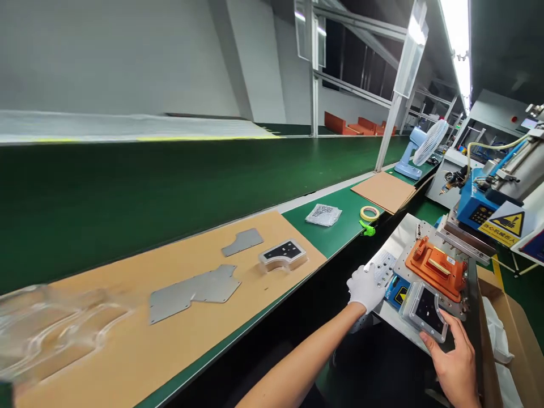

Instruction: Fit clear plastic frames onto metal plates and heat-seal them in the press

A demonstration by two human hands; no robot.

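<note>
My left hand (366,287), in a white glove, rests with curled fingers on the near edge of the metal work plate (397,242), touching a small perforated sheet (385,265). My bare right hand (457,358) pinches the near corner of a black panel in a clear plastic frame (425,310) lying on the plate. An orange jig (433,267) sits just beyond that panel. A blue label (398,292) lies between my hands.
A brown cardboard sheet (127,351) on the bench carries two grey metal plates (195,290), (243,241) and another framed black panel (284,254). Clear trays (46,328) lie at left. A tape roll (369,213), a bag (323,215), a fan (427,144) and a blue press machine (488,201) stand farther off.
</note>
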